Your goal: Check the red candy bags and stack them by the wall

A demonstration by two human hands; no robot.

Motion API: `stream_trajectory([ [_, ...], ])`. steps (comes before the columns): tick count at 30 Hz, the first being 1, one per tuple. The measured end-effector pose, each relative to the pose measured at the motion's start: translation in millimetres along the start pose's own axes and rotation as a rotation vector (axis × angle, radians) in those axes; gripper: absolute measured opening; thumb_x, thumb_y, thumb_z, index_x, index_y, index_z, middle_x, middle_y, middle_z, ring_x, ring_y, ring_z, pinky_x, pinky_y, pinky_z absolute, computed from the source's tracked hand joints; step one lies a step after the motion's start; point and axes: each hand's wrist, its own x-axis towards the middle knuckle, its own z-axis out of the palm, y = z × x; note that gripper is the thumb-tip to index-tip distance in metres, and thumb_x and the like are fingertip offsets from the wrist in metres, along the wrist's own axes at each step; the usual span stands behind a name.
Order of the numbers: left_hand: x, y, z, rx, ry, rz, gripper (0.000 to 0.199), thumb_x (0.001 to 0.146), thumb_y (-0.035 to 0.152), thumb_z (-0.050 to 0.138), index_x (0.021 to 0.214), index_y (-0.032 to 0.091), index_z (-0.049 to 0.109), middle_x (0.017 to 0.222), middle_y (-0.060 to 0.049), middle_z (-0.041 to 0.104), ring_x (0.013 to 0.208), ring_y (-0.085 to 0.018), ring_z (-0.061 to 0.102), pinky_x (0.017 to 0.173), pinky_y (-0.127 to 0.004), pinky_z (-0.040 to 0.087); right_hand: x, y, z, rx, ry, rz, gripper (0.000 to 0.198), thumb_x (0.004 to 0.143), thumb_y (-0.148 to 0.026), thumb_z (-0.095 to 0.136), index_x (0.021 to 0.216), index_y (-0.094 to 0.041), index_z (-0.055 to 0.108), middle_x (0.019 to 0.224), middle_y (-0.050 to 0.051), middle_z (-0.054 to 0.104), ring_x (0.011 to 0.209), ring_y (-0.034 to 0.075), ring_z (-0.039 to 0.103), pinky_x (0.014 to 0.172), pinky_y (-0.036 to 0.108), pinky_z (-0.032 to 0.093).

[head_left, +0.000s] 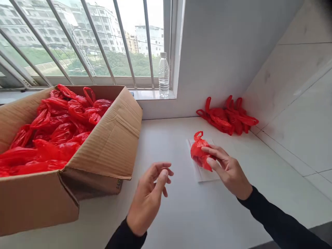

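Note:
A small knotted red plastic bag (198, 149) with a looped handle is over a white sheet or booklet (207, 177) on the white counter. My right hand (228, 169) has its thumb and fingertips on the bag's right side, pinching it. To the left, my left hand (151, 195) hovers above the counter, its fingers loosely curled and apart from the thumb, with nothing in them. What the red bag contains is hidden.
An open cardboard box (111, 135) full of red plastic bags (62, 124) stands at left. More red bags (228, 116) lie in the back right corner against the wall. A clear water bottle (163, 76) stands on the sill beside a barred window.

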Motion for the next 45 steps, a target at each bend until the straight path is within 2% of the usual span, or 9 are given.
stream_trajectory([
  [4, -22, -46, 29, -0.002, 0.005, -0.079, 0.043, 0.095, 0.049, 0.056, 0.127, 0.021, 0.057, 0.119, -0.011, 0.066, 0.108, -0.023, 0.064, 0.082, -0.035, 0.057, -65, -27, 29, 0.168, -0.394, 0.01, 0.031, 0.098, -0.029, 0.056, 0.129, -0.033, 0.063, 0.135, 0.003, 0.061, 0.126, 0.021, 0.058, 0.106, 0.036, 0.05],
  [7, -31, -63, 34, 0.072, 0.009, -0.074, 0.028, 0.094, 0.044, 0.058, 0.107, 0.019, 0.063, 0.102, -0.008, 0.069, 0.096, -0.02, 0.065, 0.081, -0.033, 0.053, -65, -22, 26, 0.209, -0.287, 0.084, 0.018, 0.1, -0.031, 0.054, 0.115, -0.029, 0.064, 0.115, 0.004, 0.069, 0.101, 0.02, 0.067, 0.087, 0.034, 0.058],
  [10, -37, -59, 29, 0.129, -0.025, -0.043, 0.021, 0.095, 0.038, 0.056, 0.093, 0.019, 0.064, 0.093, -0.005, 0.068, 0.089, -0.019, 0.064, 0.079, -0.032, 0.051, -45, -4, 24, 0.006, -0.165, -0.029, 0.026, 0.101, -0.027, 0.05, 0.124, -0.029, 0.059, 0.122, 0.005, 0.066, 0.109, 0.022, 0.063, 0.097, 0.042, 0.053],
  [15, -43, -50, 22, 0.228, -0.071, 0.039, 0.019, 0.096, 0.036, 0.055, 0.092, 0.021, 0.066, 0.094, -0.003, 0.068, 0.089, -0.018, 0.063, 0.085, -0.032, 0.051, -23, 12, 28, -0.181, -0.335, -0.307, 0.027, 0.097, -0.019, 0.052, 0.121, -0.025, 0.063, 0.119, 0.006, 0.069, 0.108, 0.025, 0.061, 0.098, 0.047, 0.047],
  [23, -54, -58, 1, 0.341, 0.143, 0.002, 0.022, 0.098, 0.04, 0.054, 0.105, 0.022, 0.064, 0.107, -0.006, 0.068, 0.097, -0.02, 0.066, 0.085, -0.034, 0.052, -32, 8, 1, -0.071, -0.283, -0.05, 0.009, 0.096, -0.029, 0.059, 0.091, -0.024, 0.065, 0.087, 0.0, 0.068, 0.082, 0.018, 0.061, 0.076, 0.033, 0.049],
  [27, -51, -44, 20, 0.547, 0.066, 0.215, 0.038, 0.091, 0.035, 0.066, 0.127, 0.027, 0.059, 0.121, -0.006, 0.066, 0.111, -0.022, 0.062, 0.098, -0.039, 0.047, -39, -1, 5, -0.031, -0.344, 0.048, 0.017, 0.091, -0.041, 0.067, 0.091, -0.024, 0.062, 0.074, -0.003, 0.061, 0.069, 0.015, 0.055, 0.068, 0.031, 0.046],
  [31, -47, -39, 28, 0.698, 0.024, 0.343, 0.009, 0.095, 0.029, 0.061, 0.093, 0.025, 0.068, 0.09, -0.002, 0.071, 0.089, -0.02, 0.064, 0.09, -0.039, 0.047, -38, -1, 3, -0.064, -0.459, 0.014, 0.025, 0.095, -0.046, 0.062, 0.083, -0.023, 0.061, 0.066, -0.004, 0.054, 0.061, 0.013, 0.048, 0.06, 0.03, 0.039],
  [36, -48, -40, 5, 0.634, 0.219, 0.191, 0.015, 0.096, 0.036, 0.061, 0.09, 0.024, 0.067, 0.085, -0.001, 0.07, 0.081, -0.018, 0.064, 0.078, -0.031, 0.049, -38, 12, -20, -0.06, -0.329, 0.108, 0.034, 0.098, -0.05, 0.056, 0.077, -0.022, 0.056, 0.072, -0.002, 0.056, 0.065, 0.014, 0.048, 0.062, 0.03, 0.039],
  [45, -41, -29, 24, 0.675, 0.033, 0.364, 0.019, 0.093, 0.029, 0.066, 0.111, 0.026, 0.066, 0.1, -0.003, 0.07, 0.096, -0.02, 0.064, 0.093, -0.037, 0.048, -33, -7, -3, 0.033, -0.433, 0.106, 0.022, 0.096, -0.045, 0.061, 0.094, -0.024, 0.062, 0.069, -0.004, 0.051, 0.061, 0.013, 0.046, 0.061, 0.029, 0.039],
])
